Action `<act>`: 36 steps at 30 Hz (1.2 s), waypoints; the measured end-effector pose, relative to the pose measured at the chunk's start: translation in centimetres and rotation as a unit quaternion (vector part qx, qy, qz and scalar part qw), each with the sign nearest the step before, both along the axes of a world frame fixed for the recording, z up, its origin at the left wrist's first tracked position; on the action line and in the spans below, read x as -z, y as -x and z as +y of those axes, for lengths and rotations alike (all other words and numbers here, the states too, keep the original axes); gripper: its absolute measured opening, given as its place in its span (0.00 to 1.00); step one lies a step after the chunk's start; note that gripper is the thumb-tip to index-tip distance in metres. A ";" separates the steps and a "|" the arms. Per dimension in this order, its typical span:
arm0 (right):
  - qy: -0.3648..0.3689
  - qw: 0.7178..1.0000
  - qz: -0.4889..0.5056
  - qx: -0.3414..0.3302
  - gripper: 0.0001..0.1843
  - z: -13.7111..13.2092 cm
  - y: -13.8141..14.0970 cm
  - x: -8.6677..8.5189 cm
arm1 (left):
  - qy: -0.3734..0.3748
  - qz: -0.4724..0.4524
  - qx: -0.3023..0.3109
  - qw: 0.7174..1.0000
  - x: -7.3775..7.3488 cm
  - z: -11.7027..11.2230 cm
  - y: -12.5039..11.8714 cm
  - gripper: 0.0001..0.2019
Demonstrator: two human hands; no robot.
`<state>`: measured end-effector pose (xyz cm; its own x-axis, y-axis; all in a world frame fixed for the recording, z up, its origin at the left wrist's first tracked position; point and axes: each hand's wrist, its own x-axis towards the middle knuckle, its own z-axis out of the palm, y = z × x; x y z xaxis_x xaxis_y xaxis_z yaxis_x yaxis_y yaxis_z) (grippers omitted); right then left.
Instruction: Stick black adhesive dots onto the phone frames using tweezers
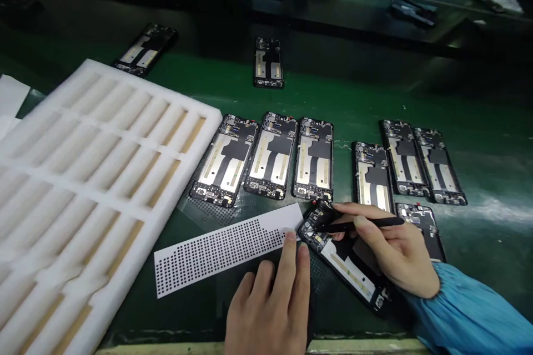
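White foam tray (83,177) with empty slots, at left; three phone frames (270,158) in a row (touching), three more (410,163) right; green mat (353,105).

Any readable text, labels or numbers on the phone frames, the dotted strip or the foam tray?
None can be read.
Phone frames: any print on the boards is too small and blurred.
Dotted strip: only rows of black dots, no characters.
Foam tray: blank white foam.
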<state>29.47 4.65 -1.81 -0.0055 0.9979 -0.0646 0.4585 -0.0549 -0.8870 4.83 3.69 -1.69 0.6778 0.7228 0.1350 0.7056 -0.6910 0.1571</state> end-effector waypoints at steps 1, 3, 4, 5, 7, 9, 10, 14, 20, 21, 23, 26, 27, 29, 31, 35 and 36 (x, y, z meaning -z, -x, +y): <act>-0.003 1.000 0.009 0.002 0.16 0.1 0.2 0.0 | 0.001 0.004 0.000 1.000 0.0 0.0 -0.3 0.24; -0.014 1.000 0.027 0.009 0.14 0.2 0.6 0.1 | -0.005 0.003 -0.008 1.000 0.1 0.1 -0.5 0.24; -0.020 0.999 0.034 0.013 0.14 0.3 0.7 0.1 | -0.007 -0.002 -0.012 1.000 0.1 0.1 -0.5 0.24; -0.024 0.999 0.040 0.016 0.13 0.3 0.8 0.1 | -0.008 -0.008 -0.016 1.000 0.1 0.0 -0.4 0.24; -0.028 0.998 0.044 0.018 0.14 0.2 0.8 0.2 | -0.006 -0.020 -0.017 1.000 0.1 0.0 -0.2 0.24; -0.026 0.999 0.042 0.016 0.15 0.1 0.8 0.2 | -0.002 -0.030 -0.016 0.999 0.2 -0.1 -0.2 0.24; -0.026 0.999 0.038 0.014 0.16 0.1 0.7 0.2 | -0.001 -0.032 -0.017 0.999 0.2 -0.1 -0.2 0.24; -0.030 0.999 0.026 0.001 0.18 0.2 0.6 0.2 | 0.003 -0.029 -0.023 0.999 0.2 0.1 -0.5 0.25; -0.061 0.997 -0.013 -0.036 0.20 0.3 0.5 -0.2 | -0.001 -0.020 -0.014 1.000 0.4 0.3 -0.7 0.24; -0.063 0.997 -0.019 -0.041 0.20 0.3 0.5 -0.2 | -0.004 -0.018 -0.012 1.000 0.5 0.3 -0.7 0.24; -0.066 0.996 -0.028 -0.045 0.20 0.2 0.6 -0.2 | -0.006 -0.016 -0.008 1.000 0.6 0.3 -0.6 0.24; -0.063 0.997 -0.031 -0.043 0.20 0.0 0.6 -0.1 | -0.003 -0.013 -0.005 1.000 0.7 0.3 -0.6 0.25; -0.062 0.997 -0.030 -0.042 0.19 0.0 0.6 0.0 | -0.002 -0.014 -0.005 1.000 0.7 0.3 -0.7 0.25; -0.058 0.997 -0.028 -0.038 0.18 -0.1 0.6 0.0 | -0.002 -0.016 -0.007 1.000 0.6 0.3 -0.7 0.25; -0.051 0.998 -0.023 -0.031 0.17 -0.1 0.6 0.0 | -0.003 -0.013 -0.010 1.000 0.5 0.3 -0.7 0.26; -0.040 0.998 -0.017 -0.039 0.15 0.0 0.4 -0.3 | -0.006 0.005 -0.007 1.000 0.3 0.4 -0.6 0.25; -0.042 0.998 -0.016 -0.042 0.14 0.0 0.4 -0.3 | -0.005 0.008 -0.008 1.000 0.2 0.4 -0.6 0.25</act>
